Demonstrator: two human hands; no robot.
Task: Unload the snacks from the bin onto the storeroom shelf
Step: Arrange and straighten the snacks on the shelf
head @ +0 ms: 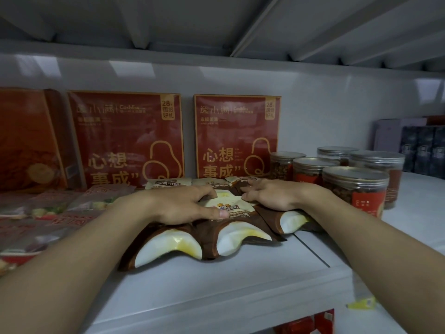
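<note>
My left hand point(178, 206) and right hand point(269, 196) both lie on top of the heap of brown and white snack packets point(231, 239), fingers curled over the packets and gripping them from either side, my left thumb pressing on the near one. The heap sits on the grey shelf point(240, 285), just in front of two red boxes point(127, 136) standing against the back wall, with lidded jars point(354, 186) close on the right and flat clear bags point(48, 208) on the left
</note>
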